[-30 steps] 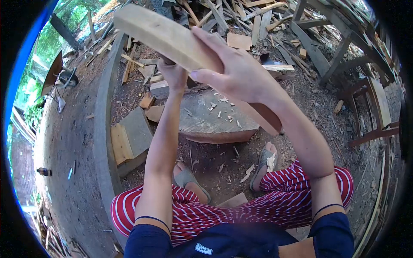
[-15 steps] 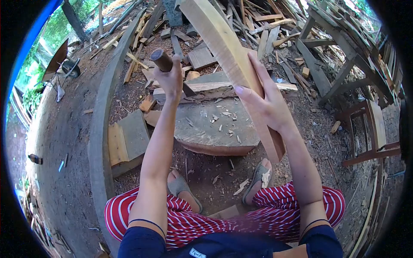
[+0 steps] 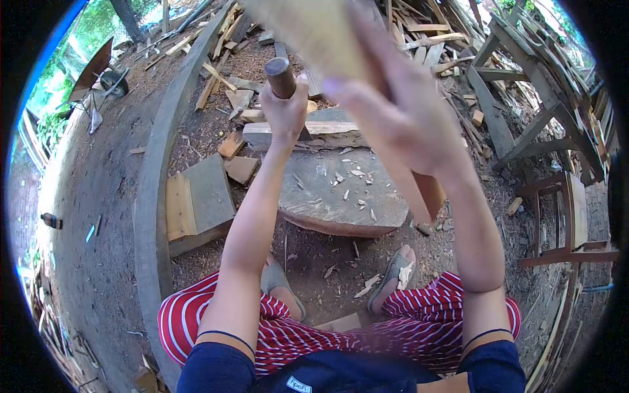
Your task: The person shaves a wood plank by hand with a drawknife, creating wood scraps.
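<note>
My left hand (image 3: 285, 116) is closed around the thick wooden handle of a blade tool (image 3: 280, 77). A bit of dark blade shows beyond the fist; the rest is hidden. My right hand (image 3: 403, 121), smeared by motion, grips a long, pale wooden board (image 3: 314, 39) raised close to the camera. Its upper end runs out of view, while the lower end slants down towards my right foot. Below both hands sits a thick chopping block (image 3: 341, 190) strewn with wood chips. Across its far side lies a rough length of timber (image 3: 321, 136), near the blade.
A long grey beam (image 3: 160, 164) runs along my left, beside a short block (image 3: 200, 196). Scrap wood (image 3: 426, 36) is heaped ahead. To my right stand a wooden trestle (image 3: 524, 105) and a chair-like frame (image 3: 563, 216). A wheelbarrow (image 3: 98, 75) is at the far left.
My right hand has lifted the board nearer the camera, and both now blur. My left hand has shifted slightly right with the tool still in its grasp.
</note>
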`<state>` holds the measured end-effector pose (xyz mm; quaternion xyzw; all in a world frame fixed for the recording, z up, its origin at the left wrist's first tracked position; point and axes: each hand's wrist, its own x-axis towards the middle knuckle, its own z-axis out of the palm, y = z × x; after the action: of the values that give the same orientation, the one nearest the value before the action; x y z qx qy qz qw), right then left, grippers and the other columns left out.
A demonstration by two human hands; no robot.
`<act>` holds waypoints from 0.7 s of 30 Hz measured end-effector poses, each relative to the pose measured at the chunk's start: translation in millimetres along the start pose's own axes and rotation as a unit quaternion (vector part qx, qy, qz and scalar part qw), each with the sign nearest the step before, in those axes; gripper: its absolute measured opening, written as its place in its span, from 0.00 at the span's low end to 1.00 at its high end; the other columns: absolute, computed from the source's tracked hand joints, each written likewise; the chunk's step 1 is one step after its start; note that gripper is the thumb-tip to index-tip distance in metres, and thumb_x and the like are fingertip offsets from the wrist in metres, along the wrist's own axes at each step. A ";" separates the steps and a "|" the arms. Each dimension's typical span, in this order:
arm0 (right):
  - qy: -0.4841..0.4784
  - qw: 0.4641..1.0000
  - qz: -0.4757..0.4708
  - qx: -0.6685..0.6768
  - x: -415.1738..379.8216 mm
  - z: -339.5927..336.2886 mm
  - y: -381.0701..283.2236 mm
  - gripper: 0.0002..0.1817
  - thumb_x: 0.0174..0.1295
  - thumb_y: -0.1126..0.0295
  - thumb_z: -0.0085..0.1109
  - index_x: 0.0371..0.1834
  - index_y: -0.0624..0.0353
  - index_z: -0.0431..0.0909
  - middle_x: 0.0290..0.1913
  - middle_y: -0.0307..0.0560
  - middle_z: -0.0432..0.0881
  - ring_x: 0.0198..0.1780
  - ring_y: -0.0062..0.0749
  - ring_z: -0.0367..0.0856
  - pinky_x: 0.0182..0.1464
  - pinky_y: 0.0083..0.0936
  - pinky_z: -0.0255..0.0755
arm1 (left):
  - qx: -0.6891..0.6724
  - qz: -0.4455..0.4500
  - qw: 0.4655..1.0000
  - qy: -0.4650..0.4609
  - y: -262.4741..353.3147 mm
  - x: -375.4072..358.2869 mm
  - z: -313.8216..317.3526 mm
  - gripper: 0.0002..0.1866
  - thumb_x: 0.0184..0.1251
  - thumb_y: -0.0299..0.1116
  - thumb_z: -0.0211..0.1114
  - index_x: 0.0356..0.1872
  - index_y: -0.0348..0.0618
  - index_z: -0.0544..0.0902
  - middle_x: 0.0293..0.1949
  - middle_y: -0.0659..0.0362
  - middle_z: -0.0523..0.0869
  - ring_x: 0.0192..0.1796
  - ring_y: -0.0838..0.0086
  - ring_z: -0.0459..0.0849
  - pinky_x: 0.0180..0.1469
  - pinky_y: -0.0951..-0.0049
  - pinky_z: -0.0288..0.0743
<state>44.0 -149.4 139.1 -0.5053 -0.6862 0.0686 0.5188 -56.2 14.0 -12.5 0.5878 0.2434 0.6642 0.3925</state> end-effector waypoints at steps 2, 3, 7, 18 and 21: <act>-0.177 0.956 0.135 -0.192 -7.8 9.3 12.6 0.46 0.60 0.47 0.59 0.78 0.58 0.54 0.54 0.70 0.81 0.55 0.60 0.82 0.61 0.40 0.73 | -0.030 -0.005 0.999 0.011 5.7 -5.0 2.3 0.08 0.59 0.28 0.67 0.26 0.36 0.78 0.22 0.64 0.82 0.26 0.82 0.78 0.31 0.76 0.72; -0.176 0.955 0.134 -0.195 -10.0 9.8 18.0 0.46 0.60 0.47 0.59 0.78 0.58 0.54 0.54 0.70 0.81 0.55 0.60 0.82 0.61 0.40 0.73 | -0.059 -0.011 0.998 0.022 6.4 -6.7 3.3 0.07 0.59 0.27 0.67 0.27 0.35 0.79 0.23 0.64 0.83 0.27 0.82 0.79 0.32 0.77 0.73; -0.177 0.951 0.115 -0.224 -5.0 -1.5 14.5 0.47 0.60 0.43 0.58 0.78 0.57 0.55 0.55 0.69 0.81 0.55 0.59 0.82 0.60 0.41 0.73 | 0.041 0.021 0.999 0.012 -25.8 -21.0 -3.8 0.05 0.60 0.25 0.67 0.32 0.35 0.80 0.24 0.62 0.83 0.28 0.81 0.81 0.33 0.77 0.74; -0.052 0.979 0.028 -0.196 -39.1 -71.8 37.1 0.46 0.59 0.47 0.62 0.77 0.54 0.58 0.64 0.63 0.76 0.61 0.50 0.80 0.64 0.39 0.70 | 0.110 -0.034 0.982 -0.148 19.0 20.1 -3.0 0.09 0.61 0.32 0.69 0.27 0.40 0.79 0.20 0.65 0.80 0.20 0.84 0.73 0.24 0.77 0.67; -0.082 0.964 0.135 -0.212 -71.3 -103.9 50.8 0.46 0.58 0.47 0.62 0.78 0.51 0.56 0.66 0.62 0.75 0.62 0.52 0.79 0.66 0.40 0.69 | 0.218 0.053 0.915 -0.335 1.1 0.1 12.3 0.15 0.59 0.35 0.71 0.45 0.40 0.85 0.35 0.53 0.87 0.37 0.66 0.86 0.42 0.66 0.78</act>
<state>153.2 -224.2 108.9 -0.6843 -0.6508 0.0319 0.3275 -44.5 11.7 -9.2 0.8587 0.2048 0.3790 0.2777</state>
